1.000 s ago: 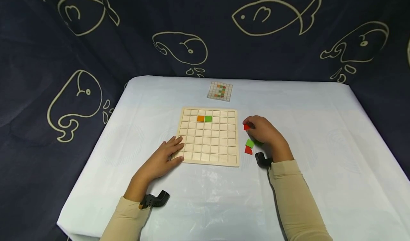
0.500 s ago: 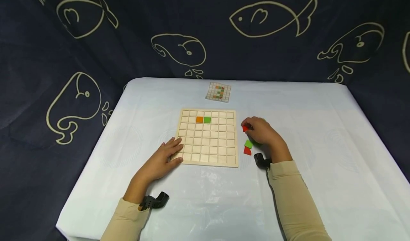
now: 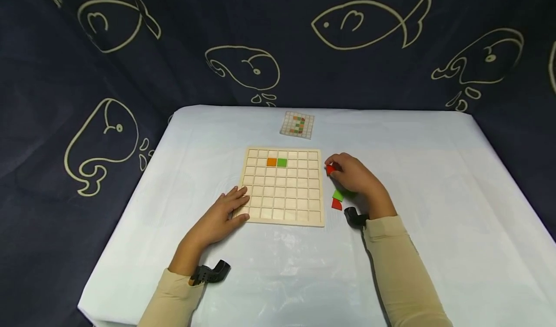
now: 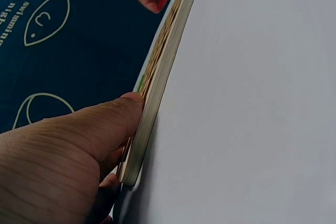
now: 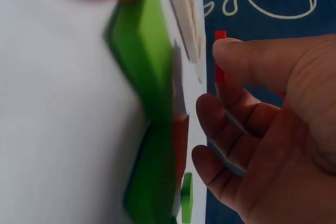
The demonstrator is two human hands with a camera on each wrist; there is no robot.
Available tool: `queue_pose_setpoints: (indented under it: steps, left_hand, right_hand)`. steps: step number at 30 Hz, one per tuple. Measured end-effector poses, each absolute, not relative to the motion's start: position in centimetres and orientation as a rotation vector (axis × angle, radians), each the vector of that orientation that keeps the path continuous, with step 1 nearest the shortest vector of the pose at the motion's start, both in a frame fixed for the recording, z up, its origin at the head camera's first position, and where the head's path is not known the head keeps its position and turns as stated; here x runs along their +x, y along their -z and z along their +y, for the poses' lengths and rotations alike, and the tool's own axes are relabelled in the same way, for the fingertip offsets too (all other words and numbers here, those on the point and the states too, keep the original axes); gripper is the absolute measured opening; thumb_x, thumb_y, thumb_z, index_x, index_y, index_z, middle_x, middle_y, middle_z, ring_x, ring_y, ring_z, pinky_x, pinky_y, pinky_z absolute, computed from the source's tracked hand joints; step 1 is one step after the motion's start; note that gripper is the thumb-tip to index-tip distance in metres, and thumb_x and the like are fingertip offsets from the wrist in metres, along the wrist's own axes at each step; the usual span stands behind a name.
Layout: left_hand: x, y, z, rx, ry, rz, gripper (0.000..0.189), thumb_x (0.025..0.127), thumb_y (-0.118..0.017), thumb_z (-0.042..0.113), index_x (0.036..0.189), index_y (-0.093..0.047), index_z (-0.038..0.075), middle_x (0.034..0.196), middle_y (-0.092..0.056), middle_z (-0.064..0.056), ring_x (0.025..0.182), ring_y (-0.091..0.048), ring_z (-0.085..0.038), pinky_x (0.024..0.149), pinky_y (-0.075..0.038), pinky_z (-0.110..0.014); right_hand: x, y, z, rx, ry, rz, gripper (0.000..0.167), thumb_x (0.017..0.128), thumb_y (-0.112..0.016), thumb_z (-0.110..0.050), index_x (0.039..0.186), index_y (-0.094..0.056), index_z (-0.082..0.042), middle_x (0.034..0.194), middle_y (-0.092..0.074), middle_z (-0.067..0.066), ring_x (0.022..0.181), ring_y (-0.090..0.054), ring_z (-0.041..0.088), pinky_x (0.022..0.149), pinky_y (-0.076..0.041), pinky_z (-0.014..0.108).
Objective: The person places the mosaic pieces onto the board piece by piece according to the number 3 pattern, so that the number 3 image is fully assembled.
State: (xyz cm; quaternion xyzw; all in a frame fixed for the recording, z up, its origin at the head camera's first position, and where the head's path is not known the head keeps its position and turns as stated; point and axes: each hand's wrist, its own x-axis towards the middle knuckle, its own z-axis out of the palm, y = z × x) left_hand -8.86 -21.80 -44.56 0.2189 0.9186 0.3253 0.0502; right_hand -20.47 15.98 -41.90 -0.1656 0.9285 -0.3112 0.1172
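Note:
My right hand [image 3: 355,175] pinches a small red tile [image 3: 330,170] between thumb and fingers, just right of the wooden grid board [image 3: 280,191]. In the right wrist view that red tile [image 5: 220,73] stands edge-on, lifted clear of the table. My left hand [image 3: 219,216] lies with spread fingers on the board's lower left edge; its thumb [image 4: 118,119] touches the rim in the left wrist view. An orange tile [image 3: 271,162] and a green tile [image 3: 282,163] sit side by side in the second row of the grid.
Below my right hand lie a loose green tile [image 3: 337,196] and a red tile with a rounded side [image 3: 336,205]. More green tiles [image 5: 149,177] and an orange tile [image 5: 180,142] show in the right wrist view. A pattern card [image 3: 297,125] lies behind the board.
My right hand has lifted the red tile and shifted slightly toward the board and away from me. The left hand has stayed in place on the board.

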Motion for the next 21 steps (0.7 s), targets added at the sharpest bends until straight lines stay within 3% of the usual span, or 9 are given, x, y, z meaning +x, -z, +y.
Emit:
queue_pose_setpoints:
  steps: [21]
  left_hand:
    - [-8.8, 44.3, -21.8, 0.64, -0.993, 2.783, 0.055, 0.097, -0.067, 0.025, 0.142, -0.052, -0.001, 0.157, -0.035, -0.011, 0.148, -0.024, -0.032, 0.117, -0.014, -0.059]
  right_hand:
    - [-21.9, 40.2, 11.7, -0.542, 1.038, 2.649, 0.028, 0.1, -0.055, -0.006, 0.128, -0.06, -0.004, 0.118, -0.057, 0.015, 0.104, -0.054, 0.03, 0.089, -0.046, 0.046]
